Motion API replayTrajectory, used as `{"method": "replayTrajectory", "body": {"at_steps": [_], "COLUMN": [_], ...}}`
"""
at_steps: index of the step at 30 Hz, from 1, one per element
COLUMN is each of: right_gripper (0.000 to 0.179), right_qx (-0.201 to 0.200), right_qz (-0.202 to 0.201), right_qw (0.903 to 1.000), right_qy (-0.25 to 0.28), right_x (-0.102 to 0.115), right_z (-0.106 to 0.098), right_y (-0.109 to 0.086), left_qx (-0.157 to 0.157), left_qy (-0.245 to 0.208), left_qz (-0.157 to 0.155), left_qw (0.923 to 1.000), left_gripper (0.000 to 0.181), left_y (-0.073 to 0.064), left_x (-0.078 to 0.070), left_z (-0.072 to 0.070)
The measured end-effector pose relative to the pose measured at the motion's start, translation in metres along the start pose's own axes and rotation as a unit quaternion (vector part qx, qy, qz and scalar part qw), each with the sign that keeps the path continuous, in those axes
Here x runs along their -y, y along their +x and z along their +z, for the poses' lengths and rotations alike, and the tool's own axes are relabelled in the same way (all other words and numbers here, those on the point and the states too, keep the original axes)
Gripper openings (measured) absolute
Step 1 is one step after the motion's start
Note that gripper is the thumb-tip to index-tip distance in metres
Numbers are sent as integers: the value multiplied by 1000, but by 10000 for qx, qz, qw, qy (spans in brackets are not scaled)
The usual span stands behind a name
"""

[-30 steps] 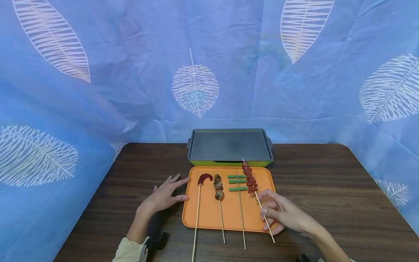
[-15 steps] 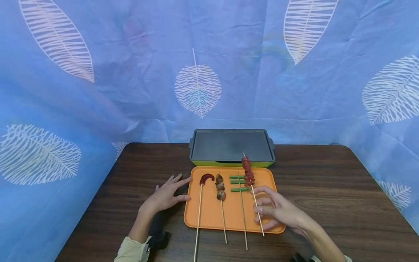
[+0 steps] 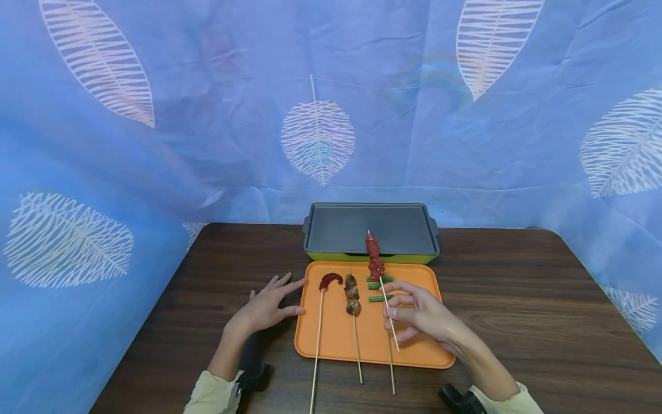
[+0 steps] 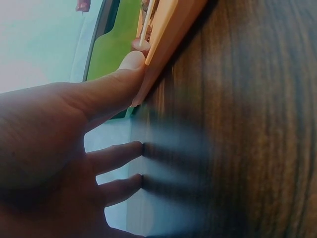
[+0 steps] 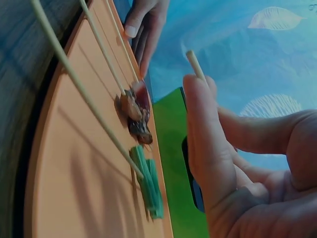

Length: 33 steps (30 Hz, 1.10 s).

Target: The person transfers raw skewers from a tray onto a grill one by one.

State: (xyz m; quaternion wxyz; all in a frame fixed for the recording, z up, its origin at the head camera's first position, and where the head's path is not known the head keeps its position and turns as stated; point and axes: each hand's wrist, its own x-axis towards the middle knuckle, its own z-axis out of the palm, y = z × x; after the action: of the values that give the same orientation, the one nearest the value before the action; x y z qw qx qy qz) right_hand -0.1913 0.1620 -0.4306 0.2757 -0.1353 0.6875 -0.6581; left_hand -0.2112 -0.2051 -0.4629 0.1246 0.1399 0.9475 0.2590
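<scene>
My right hand (image 3: 421, 313) pinches the wooden stick of a red meat skewer (image 3: 374, 259) between thumb and fingers. The skewer is raised and tilted above the orange tray (image 3: 336, 342), its meat overlapping the grill's front edge in the head view. Fingers spread, my left hand (image 3: 266, 310) rests at the tray's left edge; in the left wrist view its thumb (image 4: 131, 62) lies against the rim. On the tray lie a curled dark-red tentacle skewer (image 3: 331, 278), a skewer of brownish pieces (image 3: 352, 293) and a skewer of green stalks (image 5: 148, 181), partly hidden by my right hand in the head view.
Behind the tray stands a green grill (image 3: 372, 221) with a flat dark top. Both are on a dark wooden table (image 3: 517, 299). Several skewer sticks reach past the tray's front edge. A blue leaf-patterned cloth (image 3: 233, 115) hangs behind.
My right hand has carried the meat skewer left and toward the grill, from the tray's right side to over the green stalks. The left hand stays at the tray edge; the whole view shifts slightly.
</scene>
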Motion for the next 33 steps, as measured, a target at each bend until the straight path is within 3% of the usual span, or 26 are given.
{"method": "replayTrajectory", "body": {"at_steps": [11,25,33], "right_gripper": [49,33,37], "right_qx": [-971,-1390,-1624], "right_qz": [-231,-350,-480], "right_qw": [9950,9886,9850], "right_qy": [82,471,336], "right_x": [8,15,16], "right_z": [18,41,49], "right_y": [32,73,90], "left_qx": [-70,-130,-94], "left_qy": [48,1,45], "left_qz": [-52,-28,-38], "left_qw": [10000,9999,9999], "left_gripper": [69,69,69], "left_y": [1,-1,2], "left_x": [1,5,2], "left_z": [2,4,2]}}
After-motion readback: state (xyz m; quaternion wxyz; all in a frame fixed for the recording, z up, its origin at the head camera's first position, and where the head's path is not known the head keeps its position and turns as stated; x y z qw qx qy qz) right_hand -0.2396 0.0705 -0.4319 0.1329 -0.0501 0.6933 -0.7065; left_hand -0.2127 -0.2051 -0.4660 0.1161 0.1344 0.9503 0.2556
